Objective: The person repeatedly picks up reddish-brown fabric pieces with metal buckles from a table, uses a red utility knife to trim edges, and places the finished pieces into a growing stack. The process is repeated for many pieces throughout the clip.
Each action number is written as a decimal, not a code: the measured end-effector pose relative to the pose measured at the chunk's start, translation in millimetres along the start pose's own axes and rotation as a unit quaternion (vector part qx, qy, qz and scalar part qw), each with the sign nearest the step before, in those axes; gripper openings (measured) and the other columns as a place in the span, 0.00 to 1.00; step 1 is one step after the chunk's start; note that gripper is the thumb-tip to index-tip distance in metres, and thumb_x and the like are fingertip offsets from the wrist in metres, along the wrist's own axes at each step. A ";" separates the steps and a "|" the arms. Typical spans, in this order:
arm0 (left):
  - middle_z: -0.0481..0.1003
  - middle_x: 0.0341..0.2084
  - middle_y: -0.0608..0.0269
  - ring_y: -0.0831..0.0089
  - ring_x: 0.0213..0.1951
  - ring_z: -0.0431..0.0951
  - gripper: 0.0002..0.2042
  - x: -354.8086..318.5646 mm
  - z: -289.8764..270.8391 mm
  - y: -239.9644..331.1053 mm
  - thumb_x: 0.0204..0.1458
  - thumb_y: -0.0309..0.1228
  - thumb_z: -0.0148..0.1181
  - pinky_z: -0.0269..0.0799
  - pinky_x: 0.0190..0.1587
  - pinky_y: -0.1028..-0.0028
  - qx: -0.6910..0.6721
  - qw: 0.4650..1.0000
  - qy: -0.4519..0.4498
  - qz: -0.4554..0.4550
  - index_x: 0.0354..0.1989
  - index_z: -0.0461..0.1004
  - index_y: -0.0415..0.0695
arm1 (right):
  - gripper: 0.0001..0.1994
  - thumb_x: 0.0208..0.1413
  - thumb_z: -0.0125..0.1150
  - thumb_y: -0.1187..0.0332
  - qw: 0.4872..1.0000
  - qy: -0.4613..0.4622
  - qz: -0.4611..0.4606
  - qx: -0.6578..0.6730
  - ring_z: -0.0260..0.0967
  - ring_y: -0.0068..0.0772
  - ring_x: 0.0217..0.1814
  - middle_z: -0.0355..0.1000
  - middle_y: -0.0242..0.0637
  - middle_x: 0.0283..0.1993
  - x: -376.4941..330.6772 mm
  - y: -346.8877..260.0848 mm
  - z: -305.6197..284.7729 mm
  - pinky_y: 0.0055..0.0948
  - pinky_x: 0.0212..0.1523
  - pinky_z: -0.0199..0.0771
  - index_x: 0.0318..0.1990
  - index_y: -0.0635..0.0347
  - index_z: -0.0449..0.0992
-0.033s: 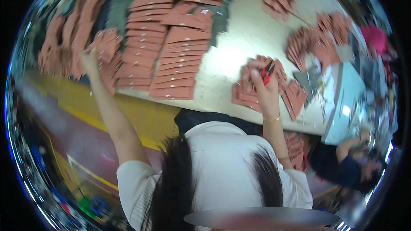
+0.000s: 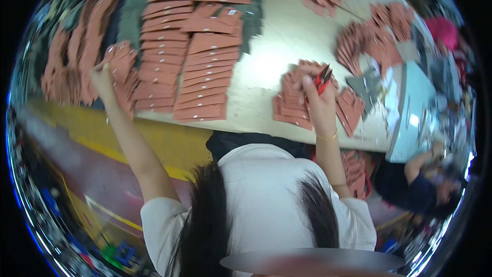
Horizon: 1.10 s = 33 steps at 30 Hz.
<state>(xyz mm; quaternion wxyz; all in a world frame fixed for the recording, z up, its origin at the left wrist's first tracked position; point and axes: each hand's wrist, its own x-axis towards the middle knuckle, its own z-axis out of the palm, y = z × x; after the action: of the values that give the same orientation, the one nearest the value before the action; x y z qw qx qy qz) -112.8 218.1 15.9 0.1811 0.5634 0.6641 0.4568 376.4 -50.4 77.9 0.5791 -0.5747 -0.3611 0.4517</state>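
My left hand (image 2: 102,79) reaches out to the far left, its fingers pinched together at the edge of a stack of rust-orange fabric pieces (image 2: 121,61). Whatever lies between those fingertips is too small to make out. My right hand (image 2: 322,105) is closed around small thread snips (image 2: 323,80) with red handles and dark blades, which point away from me. Beneath and beside that hand is a pile of folded rust-orange pieces (image 2: 292,103), partly hidden by it. Two overlapping columns of similar pieces (image 2: 205,84), each with a small white tag, lie between my hands.
Longer rust-orange pieces (image 2: 94,36) and dark green fabric (image 2: 130,18) fill the table's left end. More orange bundles (image 2: 382,46) lie at the right, near a pale blue board (image 2: 410,107). A person in dark clothing (image 2: 410,190) is at the lower right.
The whole view has shifted a little, so the table's contents sit farther left. My right hand and the snips have moved slightly right over the pile. My left hand stays by its stack.
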 end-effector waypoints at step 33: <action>0.70 0.35 0.55 0.57 0.39 0.71 0.15 -330.0 232.5 267.1 0.42 0.29 0.68 0.67 0.43 0.62 -0.014 0.825 -0.346 0.446 0.37 0.70 0.42 | 0.20 0.61 0.57 0.62 0.950 0.199 -0.098 -0.217 0.67 0.37 0.51 0.69 0.42 0.49 -51.5 27.9 -89.3 0.30 0.53 0.66 0.57 0.61 0.68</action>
<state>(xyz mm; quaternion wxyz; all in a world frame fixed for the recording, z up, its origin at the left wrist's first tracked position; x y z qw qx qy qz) 317.3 -3.9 21.8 0.1832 0.9169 0.2274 0.2720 440.1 -130.9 48.4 0.5418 -0.7267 -0.3823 0.1795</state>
